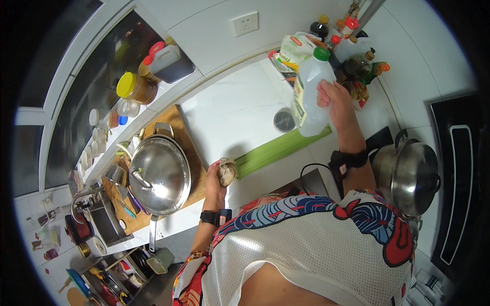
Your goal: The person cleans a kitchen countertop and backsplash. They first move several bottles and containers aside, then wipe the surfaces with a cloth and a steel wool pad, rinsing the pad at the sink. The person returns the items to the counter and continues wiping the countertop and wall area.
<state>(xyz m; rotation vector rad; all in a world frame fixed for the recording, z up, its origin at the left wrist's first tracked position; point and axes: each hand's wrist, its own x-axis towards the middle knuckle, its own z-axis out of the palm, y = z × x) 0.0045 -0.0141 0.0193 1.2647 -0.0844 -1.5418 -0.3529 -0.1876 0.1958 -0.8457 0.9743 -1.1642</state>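
My right hand (334,100) grips a translucent plastic jug (311,97) with a green cap by its handle. The jug is held above the counter at the back right. Closer to me, my left hand (216,178) is closed round a small, clear, crumpled bag-like thing (227,171) with something brownish-grey inside; its contents are hard to make out. Beside the left hand starts a long, flat green strip (280,151) lying on the white counter (219,120). A small round container with a dark rim (284,120) stands between that strip and the jug.
On the left, a lidded steel pan (159,173) stands on a wooden board (196,168). Behind it, jars and bottles line the window ledge (168,86). Bottles (358,64) crowd the back right corner. A steel pot (406,176) stands at the right, a sink (109,219) at far left.
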